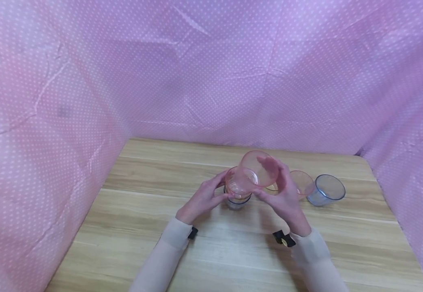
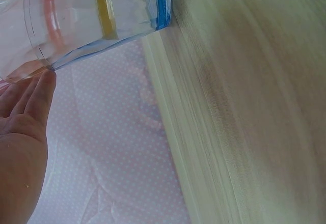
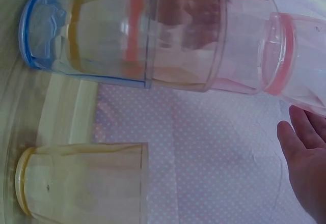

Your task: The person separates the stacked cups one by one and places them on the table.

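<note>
Gripping a pink cup [image 1: 255, 172] in the right hand [image 1: 285, 198], pinching it between thumb on the near side and fingers curled round the far side. Holding it tilted, mouth toward the head camera, base over the top of a stack of nested cups [image 1: 232, 188]. Recording in the right wrist view the cup's base ring at the stack's top rim; leaving contact there undetermined. Holding the stack in the left hand [image 1: 205, 196], high on its wall, thumb on the near side and fingers on the far side. Noting in the left wrist view the left fingers [image 2: 38, 94] lying close together and nearly straight against the clear wall. Finding the stack upright on the wooden table [image 1: 211, 259]; reading from the bottom a lowest blue cup [image 3: 43, 40], a middle yellow cup [image 3: 76, 25] and an uppermost pink cup [image 3: 244, 40]. Logging a lone yellow cup [image 3: 86, 183] upright near the stack, apart from it and mostly hidden by the right hand in the head view. Listing farther right a second pink cup [image 1: 303, 184], partly behind that hand, then a loose blue cup [image 1: 329, 188] just beside it. Observing dotted pink cloth [image 1: 196, 81] behind the table.
</note>
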Available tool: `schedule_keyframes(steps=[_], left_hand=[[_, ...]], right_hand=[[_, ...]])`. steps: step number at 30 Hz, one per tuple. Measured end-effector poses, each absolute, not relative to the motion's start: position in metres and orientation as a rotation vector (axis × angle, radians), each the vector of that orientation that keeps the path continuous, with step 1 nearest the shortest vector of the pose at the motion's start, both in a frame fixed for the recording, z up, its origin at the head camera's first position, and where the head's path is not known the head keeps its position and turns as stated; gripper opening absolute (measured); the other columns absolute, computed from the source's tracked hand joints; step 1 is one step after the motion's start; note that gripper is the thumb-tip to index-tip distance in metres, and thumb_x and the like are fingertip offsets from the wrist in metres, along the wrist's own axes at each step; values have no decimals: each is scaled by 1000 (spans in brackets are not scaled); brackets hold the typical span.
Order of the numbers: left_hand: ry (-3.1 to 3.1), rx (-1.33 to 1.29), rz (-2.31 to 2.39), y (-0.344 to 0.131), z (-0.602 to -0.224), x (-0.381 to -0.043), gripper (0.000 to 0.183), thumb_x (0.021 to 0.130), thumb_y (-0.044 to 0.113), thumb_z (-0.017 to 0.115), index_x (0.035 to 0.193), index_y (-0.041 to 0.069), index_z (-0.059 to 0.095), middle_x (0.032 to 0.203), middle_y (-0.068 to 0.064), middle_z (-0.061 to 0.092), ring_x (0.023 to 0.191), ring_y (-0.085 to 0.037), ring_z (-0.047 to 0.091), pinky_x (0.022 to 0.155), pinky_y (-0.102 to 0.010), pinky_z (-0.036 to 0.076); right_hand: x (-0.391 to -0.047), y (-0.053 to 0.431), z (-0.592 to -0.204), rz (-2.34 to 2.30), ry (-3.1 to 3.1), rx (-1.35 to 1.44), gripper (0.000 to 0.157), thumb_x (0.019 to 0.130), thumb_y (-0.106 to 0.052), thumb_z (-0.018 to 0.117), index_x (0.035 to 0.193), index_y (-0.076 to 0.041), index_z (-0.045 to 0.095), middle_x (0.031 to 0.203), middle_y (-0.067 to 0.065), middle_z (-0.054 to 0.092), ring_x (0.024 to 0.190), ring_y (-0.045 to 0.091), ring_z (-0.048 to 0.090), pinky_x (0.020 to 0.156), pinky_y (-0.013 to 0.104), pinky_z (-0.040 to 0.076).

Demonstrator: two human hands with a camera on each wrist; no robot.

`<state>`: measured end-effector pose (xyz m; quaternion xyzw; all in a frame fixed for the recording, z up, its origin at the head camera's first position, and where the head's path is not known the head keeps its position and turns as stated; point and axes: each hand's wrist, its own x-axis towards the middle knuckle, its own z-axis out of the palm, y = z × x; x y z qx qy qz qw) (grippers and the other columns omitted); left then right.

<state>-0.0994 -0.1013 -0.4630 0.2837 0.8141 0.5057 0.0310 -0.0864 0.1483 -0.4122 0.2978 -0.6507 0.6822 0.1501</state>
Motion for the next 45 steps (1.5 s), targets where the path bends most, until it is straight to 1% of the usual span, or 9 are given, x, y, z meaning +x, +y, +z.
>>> schedule_keyframes(steps=[5, 13, 17, 20, 23, 29, 34, 40, 45], left_hand=[[2516, 871, 1551, -101, -464, -99, 76, 93, 8, 78, 157, 6, 39, 146, -19, 59, 130, -33, 61, 111, -37, 49], [2513, 854, 1548, -101, -463, -99, 77, 93, 12, 78, 159, 9, 38, 146, -17, 59, 130, -32, 61, 112, -39, 48], [2533, 846, 1523, -102, -462, -99, 79, 93, 18, 78, 160, 15, 37, 146, -15, 59, 130, -32, 61, 113, -42, 48], [2544, 839, 1510, -102, -462, -99, 79, 93, 21, 78, 161, 18, 36, 145, -14, 60, 130, -31, 61, 113, -43, 47], [2536, 835, 1520, -102, -462, -100, 79, 93, 19, 78, 160, 15, 37, 144, -15, 61, 129, -32, 62, 113, -42, 47], [2516, 838, 1548, -102, -462, -101, 77, 93, 14, 78, 158, 8, 39, 143, -19, 60, 129, -33, 61, 112, -40, 48], [2533, 844, 1531, -103, -463, -101, 78, 92, 16, 78, 159, 9, 38, 142, -19, 61, 129, -33, 62, 112, -41, 49], [2541, 850, 1519, -103, -463, -102, 79, 92, 19, 78, 160, 13, 37, 143, -17, 61, 129, -32, 62, 112, -40, 48], [2534, 865, 1530, -103, -463, -102, 79, 93, 18, 78, 160, 12, 37, 143, -17, 62, 129, -32, 62, 112, -40, 48]], right_hand=[[-83, 153, -409, 1976, -1864, 830, 84, 79, -4, 90, 144, 13, 39, 145, 18, 58, 138, 25, 51, 119, 31, 39], [-79, 161, -408, 2039, -1771, 861, 86, 77, 8, 87, 146, 13, 38, 146, 21, 56, 137, 28, 51, 119, 32, 37], [-77, 167, -407, 2050, -1753, 830, 86, 73, 16, 86, 145, 14, 40, 143, 24, 57, 134, 29, 54, 115, 33, 43], [-76, 173, -408, 2031, -1740, 817, 85, 72, 16, 86, 144, 17, 40, 140, 27, 58, 132, 31, 56, 112, 34, 47], [-75, 179, -409, 2029, -1717, 820, 85, 73, 15, 86, 144, 18, 39, 140, 29, 57, 131, 33, 56, 111, 37, 48], [-70, 193, -413, 2036, -1690, 812, 86, 70, 26, 80, 145, 19, 37, 140, 30, 56, 131, 34, 56, 112, 37, 47], [-67, 204, -415, 2048, -1688, 790, 83, 72, 26, 79, 143, 21, 37, 140, 31, 55, 133, 34, 54, 114, 37, 46], [-62, 216, -417, 2071, -1684, 735, 83, 70, 33, 74, 143, 21, 37, 140, 30, 56, 132, 32, 55, 114, 35, 46], [-57, 225, -421, 2104, -1637, 705, 82, 70, 35, 72, 143, 22, 37, 140, 28, 57, 134, 32, 54, 114, 35, 45]])
